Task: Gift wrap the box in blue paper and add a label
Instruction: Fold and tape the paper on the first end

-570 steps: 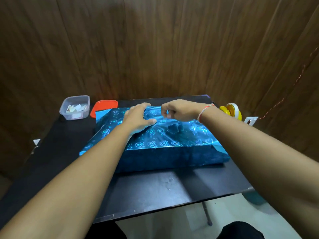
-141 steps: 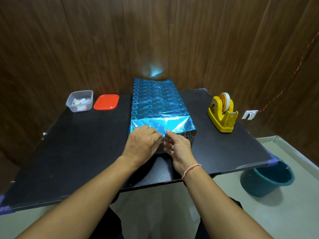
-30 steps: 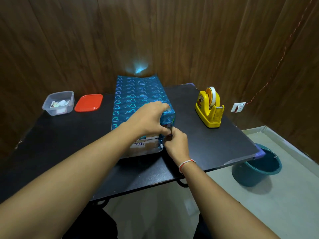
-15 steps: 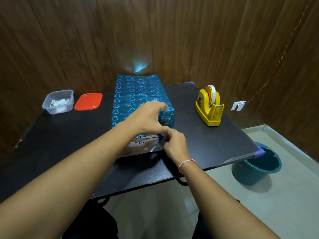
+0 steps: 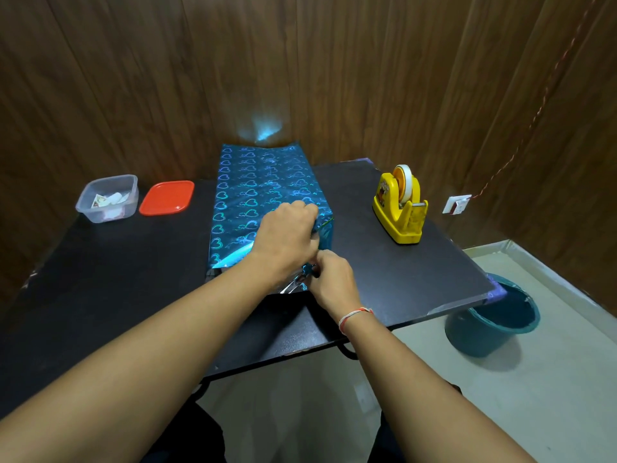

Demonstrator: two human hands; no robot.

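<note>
Box (image 5: pixel 263 195): mid-surface, long axis 12 to 6 o'clock. Since half a second ago, near-end flap folded further in. Left hand (image 5: pixel 287 237) clamps paper (image 5: pixel 233 228) on top; right hand (image 5: pixel 332 277) pinches the corner fold. Taping next; label pending.

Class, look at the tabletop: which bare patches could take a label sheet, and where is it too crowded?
Bare patches: the table left of the wrapped box, nearer than the clear tub and red lid; also between box and tape dispenser. Crowded: the box's near end, where left hand and right hand work the paper.
</note>
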